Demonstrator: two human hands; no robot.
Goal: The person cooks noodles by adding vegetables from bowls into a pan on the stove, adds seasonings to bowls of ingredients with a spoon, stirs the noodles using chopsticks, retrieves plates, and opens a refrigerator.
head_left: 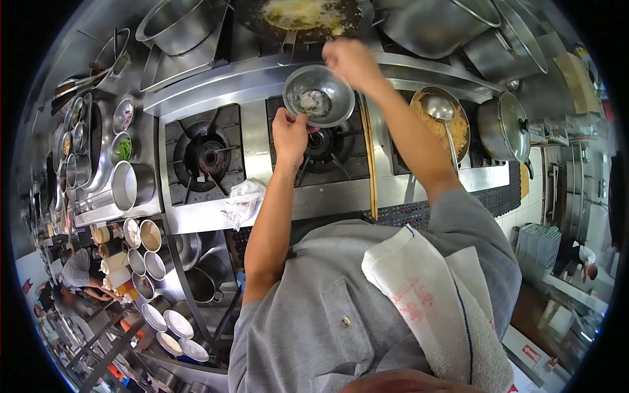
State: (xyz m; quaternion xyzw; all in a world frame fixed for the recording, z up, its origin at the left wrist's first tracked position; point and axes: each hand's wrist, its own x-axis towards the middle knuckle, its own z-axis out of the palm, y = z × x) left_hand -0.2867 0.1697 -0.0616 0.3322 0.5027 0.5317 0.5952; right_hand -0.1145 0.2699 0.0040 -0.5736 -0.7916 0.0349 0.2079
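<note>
A metal bowl (319, 96) with a small pale lump (312, 101) in it is held over the middle burner. My left hand (292, 135) grips the bowl's near rim, its thumb against the side. Just beyond the bowl's right edge, my right hand (347, 60) hangs in the air with its fingers drawn together; blur hides what, if anything, they hold. Farther off, a dark pan (356, 23) holds yellow food (293, 13) in bubbling oil.
Long wooden sticks (369, 157) lie right of the middle burner. A pan of brown food (466, 147) with a ladle (438, 106) and a lidded pot (503, 128) stand at right. Left are a burner (208, 157), a crumpled cloth (244, 202) and several containers.
</note>
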